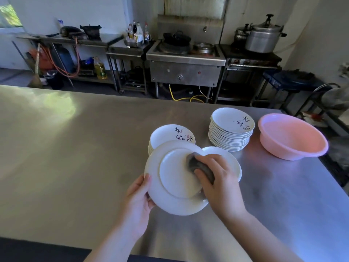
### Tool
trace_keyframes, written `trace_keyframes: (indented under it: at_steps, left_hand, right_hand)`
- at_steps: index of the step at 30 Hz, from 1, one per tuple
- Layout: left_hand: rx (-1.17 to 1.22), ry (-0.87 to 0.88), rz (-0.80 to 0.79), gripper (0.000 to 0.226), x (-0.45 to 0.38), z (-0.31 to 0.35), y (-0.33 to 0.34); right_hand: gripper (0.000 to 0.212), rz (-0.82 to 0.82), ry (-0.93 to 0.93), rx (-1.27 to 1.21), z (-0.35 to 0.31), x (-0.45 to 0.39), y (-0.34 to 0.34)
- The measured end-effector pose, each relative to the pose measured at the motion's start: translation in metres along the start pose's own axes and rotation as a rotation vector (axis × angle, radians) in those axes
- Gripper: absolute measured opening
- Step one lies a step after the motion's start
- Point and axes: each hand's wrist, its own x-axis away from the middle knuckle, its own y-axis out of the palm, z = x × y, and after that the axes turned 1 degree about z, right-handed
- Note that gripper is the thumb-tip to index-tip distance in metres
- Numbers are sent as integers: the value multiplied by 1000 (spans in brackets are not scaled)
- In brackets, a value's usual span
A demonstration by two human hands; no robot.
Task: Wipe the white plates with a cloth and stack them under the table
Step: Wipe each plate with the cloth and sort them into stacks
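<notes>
Item 1. Brushed stainless-steel table point(75, 157): broad bare top filling the left and middle of the view, with a pale patch of reflected light toward its far left.

Item 2. Left hand point(138, 197): fingers curled round the left rim of the held plate, thumb on the upper face at the edge, gripping it.

Item 3. Round white plate, held point(170, 203): underside up, raised foot ring facing the camera, tilted and lifted above the table in front of the other stacks.

Item 4. Low stack of round white plates with black brush-script and small red marks point(171, 134): on the table just behind the held plate, partly hidden by it.

Item 5. Dark grey wadded cloth point(196, 164): pressed on the upturned base of the held plate, at its right side.

Item 6. Right hand point(219, 178): fingers curled over the grey cloth, clutching it against the plate.

Item 7. Plain white plates point(229, 161): beneath the right hand, on the table; how many cannot be told.

Item 8. Tall stack of white script-marked plates point(231, 129): further back and to the right, beside the basin.

Item 9. Round pink plastic basin point(292, 137): near the table's right edge, upright; contents not discernible.

Item 10. Steel wok burner station point(186, 59): against the far wall.
</notes>
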Motion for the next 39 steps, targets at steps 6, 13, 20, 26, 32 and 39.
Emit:
trace_keyframes:
  at_steps: [6, 13, 20, 26, 32, 39]
  left_hand:
    - [-28, 36, 20, 34, 4, 0, 19]
    - [-18, 55, 89, 32, -3, 12, 18]
    - [-152, 157, 82, 17, 1, 14, 26]
    - [-323, 290, -56, 24, 5, 14, 35]
    - [-419, 345, -146, 39, 6, 18, 36]
    - [-404, 340, -188, 24, 6, 22, 34]
  right_hand:
    - [24, -19, -154, 3, -18, -16, 20]
    - [23, -108, -303, 12, 3, -9, -7]
    - [24, 3, 46, -119, -8, -32, -13]
    - [24, 118, 12, -60, -19, -49, -5]
    - [24, -64, -340, -35, -23, -42, 3]
    - [24, -9, -348, -56, -29, -42, 4]
